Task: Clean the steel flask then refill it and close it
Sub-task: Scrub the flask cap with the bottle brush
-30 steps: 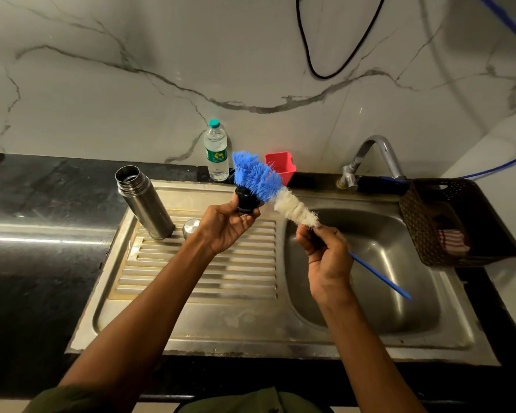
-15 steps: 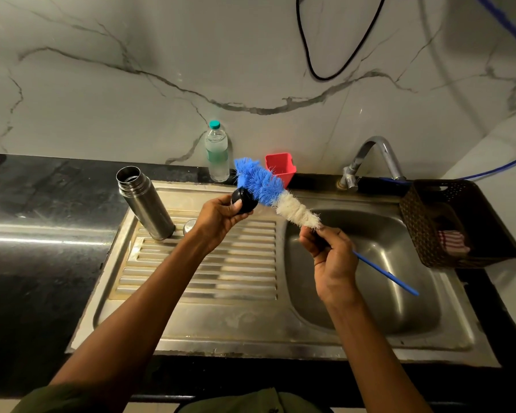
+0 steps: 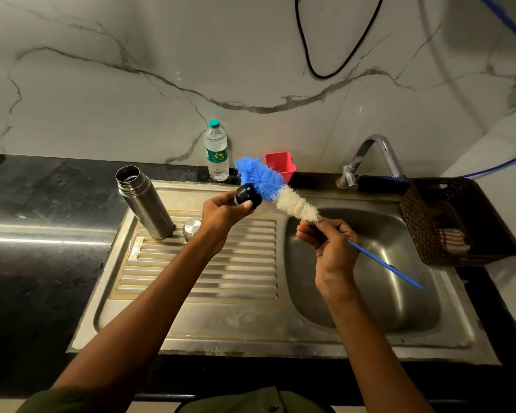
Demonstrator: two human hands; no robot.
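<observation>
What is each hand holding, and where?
Left hand grips the black stopper by its lower end. Right hand holds the bottle brush on its handle, just below the bristles.

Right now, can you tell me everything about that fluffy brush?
The brush is a long bottle brush. Its bristle head is fluffy, blue at the tip and white nearer the handle, on a thin blue handle that looks like plastic. It is held in the air over the sink, tilted, with the blue tip up and to the left. The right hand grips the handle just below the white bristles. The blue bristles lie against a black cap held in the left hand.
</observation>
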